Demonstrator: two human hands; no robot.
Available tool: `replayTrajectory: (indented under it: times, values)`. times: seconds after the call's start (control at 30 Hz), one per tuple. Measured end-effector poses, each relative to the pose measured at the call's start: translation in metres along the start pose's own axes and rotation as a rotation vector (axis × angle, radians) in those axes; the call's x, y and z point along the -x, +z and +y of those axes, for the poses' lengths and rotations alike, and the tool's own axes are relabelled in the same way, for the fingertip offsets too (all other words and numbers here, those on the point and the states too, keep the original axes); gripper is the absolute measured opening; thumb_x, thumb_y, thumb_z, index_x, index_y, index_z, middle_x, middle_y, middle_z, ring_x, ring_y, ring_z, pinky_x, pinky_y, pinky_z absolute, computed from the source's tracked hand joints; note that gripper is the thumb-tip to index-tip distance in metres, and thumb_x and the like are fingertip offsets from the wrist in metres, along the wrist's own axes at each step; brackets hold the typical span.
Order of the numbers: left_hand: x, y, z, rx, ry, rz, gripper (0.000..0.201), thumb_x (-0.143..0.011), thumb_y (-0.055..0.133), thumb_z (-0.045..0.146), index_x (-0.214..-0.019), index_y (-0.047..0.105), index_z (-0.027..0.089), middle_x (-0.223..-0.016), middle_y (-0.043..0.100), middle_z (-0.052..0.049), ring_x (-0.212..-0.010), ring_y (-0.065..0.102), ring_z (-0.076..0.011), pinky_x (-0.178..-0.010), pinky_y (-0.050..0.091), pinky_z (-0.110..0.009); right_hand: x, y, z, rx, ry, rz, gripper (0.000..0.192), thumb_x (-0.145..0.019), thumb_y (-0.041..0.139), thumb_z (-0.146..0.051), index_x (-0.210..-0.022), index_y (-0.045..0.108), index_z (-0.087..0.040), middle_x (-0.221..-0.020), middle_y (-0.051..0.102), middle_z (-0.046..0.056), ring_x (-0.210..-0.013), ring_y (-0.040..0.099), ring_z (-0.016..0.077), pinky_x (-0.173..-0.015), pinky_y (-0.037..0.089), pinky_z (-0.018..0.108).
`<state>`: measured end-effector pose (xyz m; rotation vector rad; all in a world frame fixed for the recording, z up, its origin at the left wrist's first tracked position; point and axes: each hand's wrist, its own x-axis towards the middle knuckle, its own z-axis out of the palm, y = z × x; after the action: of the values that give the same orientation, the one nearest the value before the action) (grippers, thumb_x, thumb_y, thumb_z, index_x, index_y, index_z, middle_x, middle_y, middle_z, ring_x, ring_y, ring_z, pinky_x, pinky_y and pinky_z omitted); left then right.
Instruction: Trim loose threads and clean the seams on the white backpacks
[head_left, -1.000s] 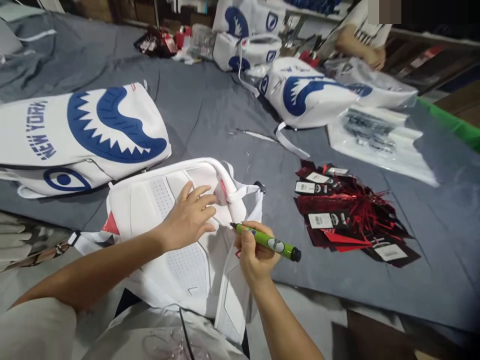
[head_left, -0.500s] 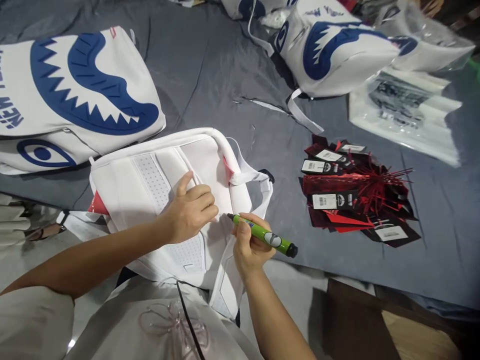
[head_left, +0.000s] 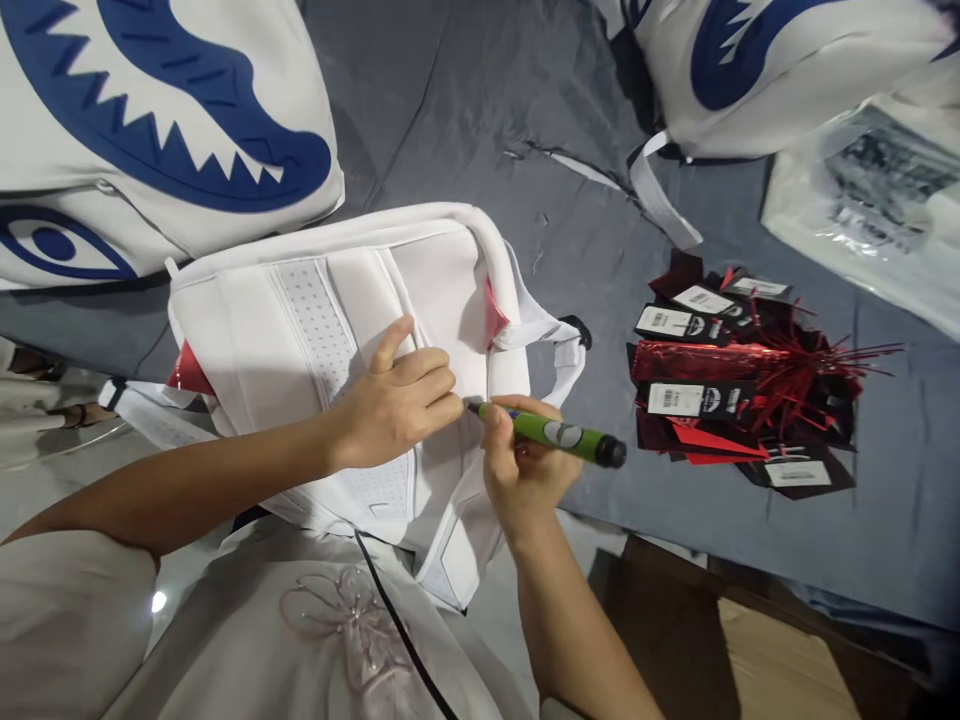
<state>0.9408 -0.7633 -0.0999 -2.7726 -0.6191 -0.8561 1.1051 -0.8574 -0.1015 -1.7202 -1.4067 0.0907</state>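
A white backpack (head_left: pixel 442 285) lies with its padded back panel and straps facing up, close to my body. My right hand (head_left: pixel 529 465) grips a green marker pen (head_left: pixel 559 432) with a black end, its dark tip pointing left at the panel. Just left of that tip, my left hand (head_left: pixel 401 400) rests on the backpack with its fingers curled and the index finger raised. Whatever its fingertips may pinch is too small to make out. A white shoulder strap (head_left: pixel 454 560) hangs toward me below my right hand.
Another white backpack (head_left: pixel 247 100) with a blue toothed-mouth print lies at left. A similar backpack (head_left: pixel 750 110) stands at the upper right, beside a clear plastic bag (head_left: pixel 862 220). Black and red tags (head_left: pixel 705 400) lie bundled on the dark cloth; a cardboard box (head_left: pixel 780 650) is below.
My view has moved closer and shifted. Both hands keep nearly the same place on the backpack, and the pen tip is now closer to my left fingertips.
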Motion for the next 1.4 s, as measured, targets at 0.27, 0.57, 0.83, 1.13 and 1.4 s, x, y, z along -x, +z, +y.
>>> replayTrajectory:
  times: [0.27, 0.57, 0.83, 1.13, 1.4]
  values:
    - [0.003, 0.006, -0.001, 0.149, -0.084, -0.137, 0.03, -0.095, 0.042, 0.011, -0.082, 0.062, 0.028, -0.085, 0.063, 0.006, -0.109, 0.06, -0.0132, -0.13, 0.018, -0.049, -0.032, -0.008, -0.006, 0.188, -0.123, -0.16, 0.032, -0.099, 0.052, -0.037, -0.075, 0.063, -0.019, -0.072, 0.068, 0.003, -0.054, 0.057, 0.012, -0.052, 0.042, 0.026]
    - [0.001, 0.008, -0.002, 0.388, -0.21, -0.16, 0.029, -0.098, 0.04, 0.016, -0.08, 0.062, 0.026, -0.082, 0.059, 0.005, -0.11, 0.062, -0.0131, -0.127, 0.024, -0.052, -0.04, -0.006, -0.007, 0.194, -0.116, -0.238, 0.034, -0.099, 0.051, -0.041, -0.079, 0.065, -0.018, -0.061, 0.061, 0.0, -0.048, 0.051, 0.011, -0.049, 0.035, 0.025]
    - [0.0, 0.012, -0.004, 0.372, -0.166, -0.104, 0.032, -0.1, 0.035, 0.015, -0.082, 0.059, 0.025, -0.08, 0.054, 0.005, -0.108, 0.062, -0.0118, -0.123, 0.03, -0.056, -0.05, -0.008, -0.004, 0.248, -0.159, -0.325, 0.032, -0.097, 0.052, -0.043, -0.079, 0.064, -0.02, -0.062, 0.064, 0.002, -0.046, 0.051, 0.0129, -0.049, 0.036, 0.027]
    - [-0.004, 0.012, -0.006, 0.389, -0.186, -0.131, 0.031, -0.098, 0.038, 0.016, -0.078, 0.059, 0.025, -0.08, 0.055, 0.005, -0.108, 0.062, -0.0124, -0.121, 0.035, -0.055, -0.05, -0.01, 0.001, 0.194, -0.12, -0.345, 0.027, -0.097, 0.055, -0.04, -0.079, 0.063, -0.021, -0.061, 0.062, 0.001, -0.05, 0.053, 0.0146, -0.051, 0.037, 0.029]
    - [-0.007, 0.013, -0.006, 0.337, -0.17, -0.17, 0.029, -0.098, 0.039, 0.018, -0.08, 0.059, 0.025, -0.078, 0.055, 0.004, -0.107, 0.062, -0.0131, -0.121, 0.034, -0.058, -0.052, -0.011, 0.002, 0.201, -0.102, -0.353, 0.028, -0.097, 0.054, -0.042, -0.081, 0.064, -0.022, -0.058, 0.061, 0.001, -0.048, 0.053, 0.0149, -0.05, 0.038, 0.03]
